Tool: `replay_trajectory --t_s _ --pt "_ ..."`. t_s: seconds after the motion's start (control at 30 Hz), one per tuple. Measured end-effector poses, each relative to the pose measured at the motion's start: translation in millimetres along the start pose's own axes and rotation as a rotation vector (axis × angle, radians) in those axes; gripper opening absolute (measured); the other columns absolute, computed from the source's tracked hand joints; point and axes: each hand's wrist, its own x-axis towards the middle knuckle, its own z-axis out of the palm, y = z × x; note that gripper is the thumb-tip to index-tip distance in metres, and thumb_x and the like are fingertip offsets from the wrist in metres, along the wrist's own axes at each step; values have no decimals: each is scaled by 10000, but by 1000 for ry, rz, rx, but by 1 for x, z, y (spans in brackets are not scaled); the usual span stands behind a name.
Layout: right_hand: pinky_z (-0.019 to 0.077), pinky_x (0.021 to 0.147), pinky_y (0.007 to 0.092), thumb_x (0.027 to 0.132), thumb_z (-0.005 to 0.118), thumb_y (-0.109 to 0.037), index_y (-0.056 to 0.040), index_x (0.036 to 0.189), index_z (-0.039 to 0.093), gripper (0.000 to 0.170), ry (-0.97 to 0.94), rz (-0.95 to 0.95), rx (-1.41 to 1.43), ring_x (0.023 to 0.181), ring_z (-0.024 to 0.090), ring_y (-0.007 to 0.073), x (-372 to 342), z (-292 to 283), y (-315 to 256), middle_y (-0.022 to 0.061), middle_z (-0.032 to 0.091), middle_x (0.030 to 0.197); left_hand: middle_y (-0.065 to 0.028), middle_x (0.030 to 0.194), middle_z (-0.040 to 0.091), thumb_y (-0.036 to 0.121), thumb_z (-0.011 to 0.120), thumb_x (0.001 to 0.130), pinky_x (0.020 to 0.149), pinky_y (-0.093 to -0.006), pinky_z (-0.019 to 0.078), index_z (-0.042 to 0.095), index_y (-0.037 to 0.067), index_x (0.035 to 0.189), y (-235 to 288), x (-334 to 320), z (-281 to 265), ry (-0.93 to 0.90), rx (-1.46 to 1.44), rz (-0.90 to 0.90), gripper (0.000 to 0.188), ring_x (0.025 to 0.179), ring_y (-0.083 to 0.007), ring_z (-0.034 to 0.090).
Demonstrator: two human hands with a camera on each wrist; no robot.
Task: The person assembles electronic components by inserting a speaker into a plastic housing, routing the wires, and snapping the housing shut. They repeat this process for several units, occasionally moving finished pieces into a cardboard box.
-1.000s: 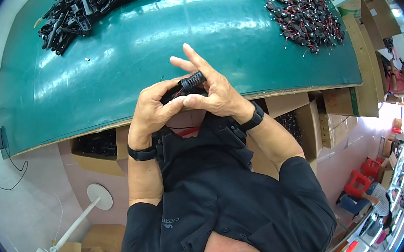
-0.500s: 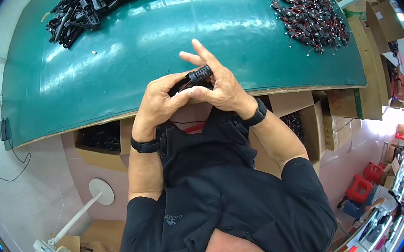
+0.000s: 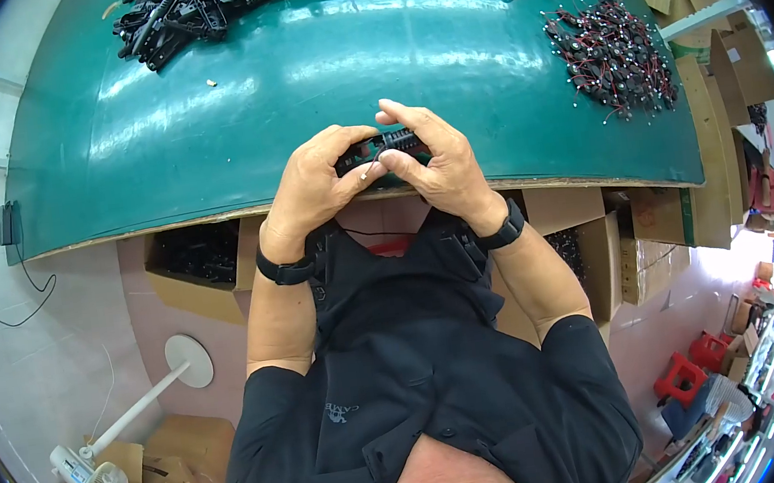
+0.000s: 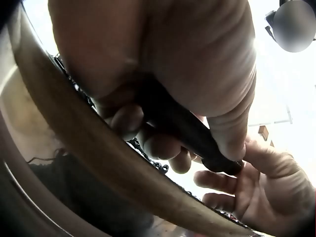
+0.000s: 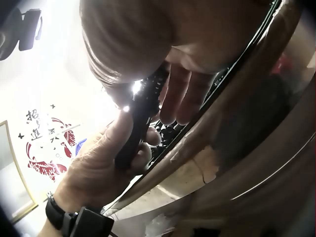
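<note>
Between both hands, over the table's near edge, is a long black plastic housing [image 3: 360,156] with a ribbed, slotted round end [image 3: 400,140]. My left hand [image 3: 309,182] grips its body, the thumb in front and the fingers behind. At the slotted end, my right hand [image 3: 447,160] pinches with the thumb and fingers. A thin wire with a small pale tip [image 3: 364,176] hangs out near the thumbs. In the left wrist view the dark housing [image 4: 190,129] runs from under the left palm toward the right hand [image 4: 276,190]. The right wrist view shows the slotted part [image 5: 150,91] under the right thumb.
A heap of black plastic parts [image 3: 181,22] lies at the table's far left. Small black pieces with red wires [image 3: 614,58] are piled at the right. The green table [image 3: 292,80] has a wooden front edge, with cardboard boxes [image 3: 198,296] below it.
The housing has turned flatter, and the wire with its pale tip now shows. My right hand's raised fingers have come down and bent toward the slotted end.
</note>
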Motion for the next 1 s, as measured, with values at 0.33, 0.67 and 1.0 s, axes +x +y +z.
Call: replay_trajectory --t_s 0.33,0.67,1.0 --pt "589 904 349 906 800 -120 -37 1410 636 537 -106 156 -239 1093 714 236 56 -53 10 144 713 1282 -146 1131 713 68 818 819 971 -411 524 693 32 1227 -43 -19 -65 159 379 -88 428 1068 -365 660" --pt "558 979 443 911 763 -227 -48 1301 690 436 110 -123 -797 1114 697 350 218 -78 157 190 714 1249 -157 1288 682 -2 740 844 1053 -444 479 683 43 1260 -63 -31 -73 439 441 -151 422 1209 -369 624" --pt "546 918 487 907 743 -241 -58 1133 725 292 -34 426 -910 1064 679 383 170 -93 134 169 721 1078 -158 1289 686 9 738 839 1063 -452 487 691 46 1261 -58 -34 -76 613 318 -83 426 1223 -347 634"
